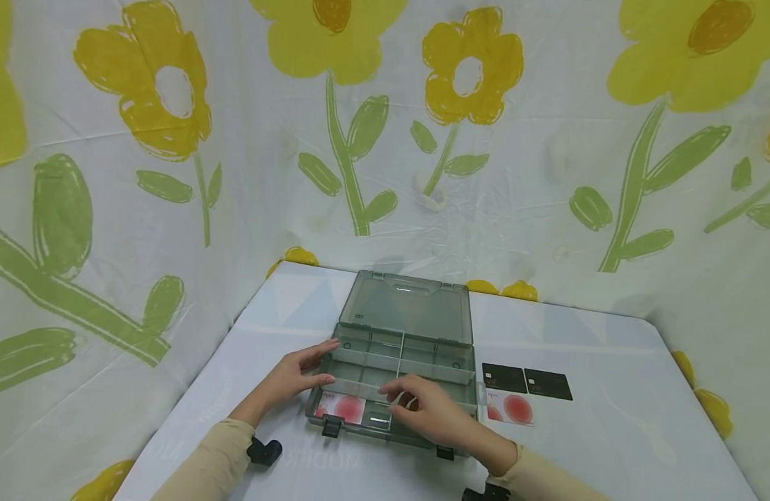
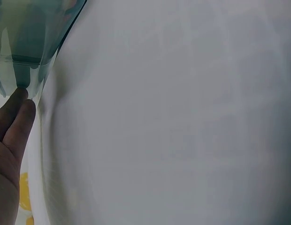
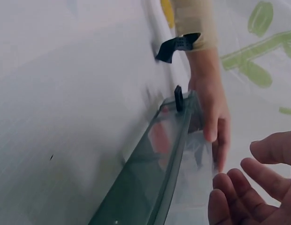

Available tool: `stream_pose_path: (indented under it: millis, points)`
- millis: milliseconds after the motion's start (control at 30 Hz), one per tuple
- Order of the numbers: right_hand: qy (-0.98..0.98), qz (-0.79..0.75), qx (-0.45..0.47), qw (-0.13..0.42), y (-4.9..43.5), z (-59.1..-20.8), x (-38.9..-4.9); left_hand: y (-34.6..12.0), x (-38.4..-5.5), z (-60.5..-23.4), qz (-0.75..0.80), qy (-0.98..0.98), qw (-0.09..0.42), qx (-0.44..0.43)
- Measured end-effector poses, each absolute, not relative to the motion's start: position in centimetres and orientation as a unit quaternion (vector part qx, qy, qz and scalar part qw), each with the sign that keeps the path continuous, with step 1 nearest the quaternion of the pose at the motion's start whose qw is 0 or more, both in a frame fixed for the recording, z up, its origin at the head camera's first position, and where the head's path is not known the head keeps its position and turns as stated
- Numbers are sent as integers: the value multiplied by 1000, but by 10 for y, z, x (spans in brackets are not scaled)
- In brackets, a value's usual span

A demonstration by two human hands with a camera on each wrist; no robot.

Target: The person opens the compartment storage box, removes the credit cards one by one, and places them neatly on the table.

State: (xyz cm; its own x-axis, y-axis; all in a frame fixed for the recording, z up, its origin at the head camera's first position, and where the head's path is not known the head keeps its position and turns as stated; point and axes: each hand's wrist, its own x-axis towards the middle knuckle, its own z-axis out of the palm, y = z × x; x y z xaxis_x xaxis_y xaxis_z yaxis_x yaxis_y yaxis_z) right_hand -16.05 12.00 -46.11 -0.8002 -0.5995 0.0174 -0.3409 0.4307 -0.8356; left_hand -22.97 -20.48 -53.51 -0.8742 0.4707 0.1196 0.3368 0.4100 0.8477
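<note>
A translucent grey-green divided plastic box (image 1: 359, 358) lies on the table with its lid (image 1: 416, 306) swung back. In its front left compartment is a white card with a pink-red circle (image 1: 350, 409). My left hand (image 1: 291, 376) rests at the box's left edge, thumb and fingers extended; in the left wrist view, the left hand's fingertips (image 2: 28, 101) touch the box wall. Over the front compartments hovers my right hand (image 1: 431, 410). Its fingers are loosely bent, and the right wrist view shows nothing held in the right hand (image 3: 258, 185). It hides part of the front right compartments.
Right of the box lie two black cards, one at left (image 1: 503, 378) and one at right (image 1: 549, 384). A pink-and-white card (image 1: 510, 408) lies in front of them. Two dark latches, left (image 1: 331, 426) and right (image 1: 445, 453), hang at the front. Flowered curtains (image 1: 535, 174) surround the white table (image 1: 610, 417).
</note>
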Motion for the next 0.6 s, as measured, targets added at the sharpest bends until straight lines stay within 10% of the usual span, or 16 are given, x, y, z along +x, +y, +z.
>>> stream_pose_path:
  millis: [600]
  points:
    - [715,-583,-158,353,85,-450,-172,-204,-229,-533,495,832,74,239]
